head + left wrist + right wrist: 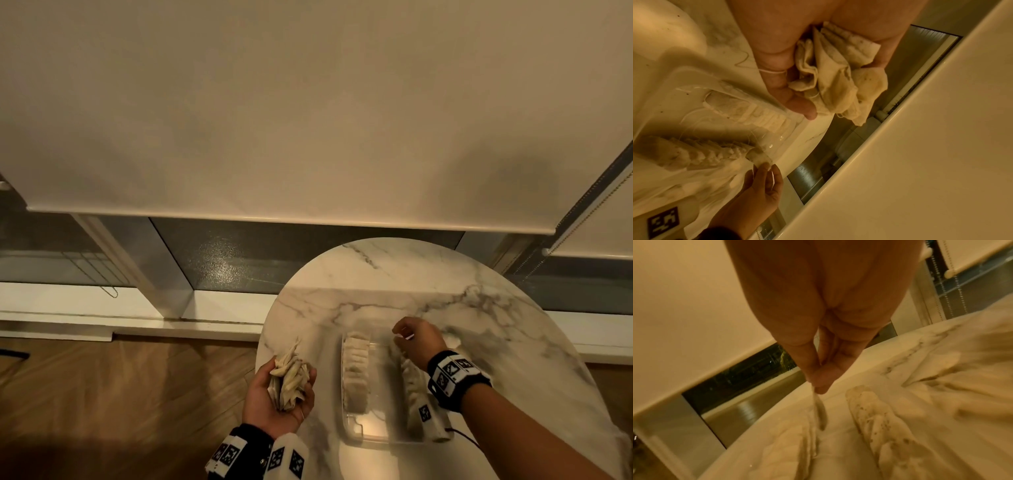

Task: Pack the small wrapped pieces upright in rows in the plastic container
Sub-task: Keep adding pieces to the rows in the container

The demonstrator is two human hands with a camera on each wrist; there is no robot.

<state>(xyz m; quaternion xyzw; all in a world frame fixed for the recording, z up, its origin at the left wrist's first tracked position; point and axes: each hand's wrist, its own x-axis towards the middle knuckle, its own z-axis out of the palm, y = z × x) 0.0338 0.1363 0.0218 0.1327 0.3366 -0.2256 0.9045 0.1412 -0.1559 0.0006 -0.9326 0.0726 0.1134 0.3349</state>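
Looks like a home rm: marble-top round table (445,284), wood floor (120,394), roller blinds (274,120) over window.

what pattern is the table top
White marble with grey veins on the table, clearest in the head view.

Warm, dim amber light tints every view. A soft glare patch sits on the dark window pane (222,260) just left of the marble table (479,308). The right wrist view smears with motion blur; wide-angle bending curves the edges.
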